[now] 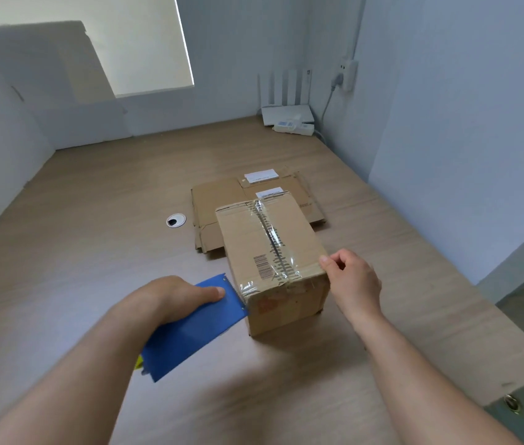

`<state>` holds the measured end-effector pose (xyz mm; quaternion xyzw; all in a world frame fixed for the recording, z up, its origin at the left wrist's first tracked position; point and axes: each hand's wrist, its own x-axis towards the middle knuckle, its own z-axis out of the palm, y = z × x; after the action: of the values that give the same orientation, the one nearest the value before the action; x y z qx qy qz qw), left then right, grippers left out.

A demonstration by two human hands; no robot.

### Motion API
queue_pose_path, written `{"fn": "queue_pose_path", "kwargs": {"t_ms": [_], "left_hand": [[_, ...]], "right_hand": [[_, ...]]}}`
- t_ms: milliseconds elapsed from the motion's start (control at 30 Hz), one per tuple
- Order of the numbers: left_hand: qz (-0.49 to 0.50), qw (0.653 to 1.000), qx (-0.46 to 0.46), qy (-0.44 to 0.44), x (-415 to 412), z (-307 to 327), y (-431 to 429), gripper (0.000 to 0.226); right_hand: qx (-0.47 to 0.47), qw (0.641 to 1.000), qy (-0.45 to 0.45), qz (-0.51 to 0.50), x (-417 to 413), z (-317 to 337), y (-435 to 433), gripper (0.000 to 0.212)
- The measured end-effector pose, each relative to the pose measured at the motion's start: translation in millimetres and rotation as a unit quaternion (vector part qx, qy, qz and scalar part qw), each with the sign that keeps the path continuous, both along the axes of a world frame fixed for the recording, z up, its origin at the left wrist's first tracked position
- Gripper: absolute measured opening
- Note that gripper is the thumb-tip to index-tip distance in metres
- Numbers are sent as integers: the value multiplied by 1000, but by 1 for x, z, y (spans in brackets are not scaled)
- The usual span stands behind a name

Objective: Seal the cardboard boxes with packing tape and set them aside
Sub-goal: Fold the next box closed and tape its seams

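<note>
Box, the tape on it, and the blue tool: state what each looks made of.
The box: brown cardboard, likely corrugated, matte, with creased corners and a printed barcode. The tape: clear plastic film, glossy; it glints and wrinkles along the seam. The blue tool: smooth, rigid sheet with a toothed edge, painted metal or plastic; unclear which.

I record even, moderately bright daylight from the blinded window [145,43] at upper left. The walls [446,123] carry a cool blue cast. Glare streaks the clear tape [271,239] along the box [241,239]. Soft, diffuse shadows lie on the table [93,220] nearest me. Wide-angle distortion bows the frame edges, and the near foreground is slightly blurred.
</note>
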<state>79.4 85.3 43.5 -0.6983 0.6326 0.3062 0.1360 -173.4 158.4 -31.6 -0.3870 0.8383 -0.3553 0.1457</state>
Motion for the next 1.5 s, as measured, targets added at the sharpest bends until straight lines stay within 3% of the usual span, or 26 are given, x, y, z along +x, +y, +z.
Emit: {"fn": "queue_pose_path", "kwargs": {"t_ms": [133, 233, 300, 400, 567, 800, 833, 900, 967, 1033, 1133, 1200, 1267, 1367, 1500], "left_hand": [[-5, 998, -39, -53, -14, 3, -8, 51], [-139, 951, -51, -270, 4, -10, 12, 35], [-150, 934, -26, -323, 32, -34, 28, 36], [-45, 972, -70, -220, 56, -52, 36, 37], [-7, 979, -162, -122, 43, -88, 41, 37], [44, 976, -183, -114, 26, -102, 62, 40], [74, 973, -209, -64, 16, -93, 63, 40], [116, 953, -256, 116, -17, -70, 62, 45], [115, 926, -238, 268, -57, -53, 58, 60], [143, 909, -199, 337, -86, -52, 51, 68], [194, 915, -182, 303, -103, -62, 47, 78], [199, 923, -193, 268, -107, -64, 50, 77], [206, 920, -204, 262, -107, -67, 50, 71], [238, 901, -211, 296, -104, -71, 43, 58], [173, 912, -216, 303, -95, -65, 46, 60]], "right_hand": [[3, 1000, 4, 6, 3, 5, -3, 25], [11, 1000, -6, 7, 0, 3, -2, 26], [9, 1000, 0, 20, -4, 3, -2, 27], [10, 999, -1, 36, -6, 2, -7, 26], [4, 999, -11, 49, -4, 3, -6, 22], [15, 995, 14, 99, -9, 5, -5, 15], [12, 994, 21, 104, -9, 6, -4, 15], [5, 993, 31, 109, -10, 7, -3, 17], [24, 992, 36, 115, -9, 11, -2, 22], [66, 990, 40, 117, -4, 18, -5, 36], [158, 977, 87, 115, 13, 26, -12, 80], [182, 969, 122, 117, 21, 23, -13, 91], [156, 973, 118, 119, 16, 18, -14, 77], [75, 986, 25, 145, -10, 13, -15, 37], [49, 970, -1, 236, -40, 18, -18, 29]]}}
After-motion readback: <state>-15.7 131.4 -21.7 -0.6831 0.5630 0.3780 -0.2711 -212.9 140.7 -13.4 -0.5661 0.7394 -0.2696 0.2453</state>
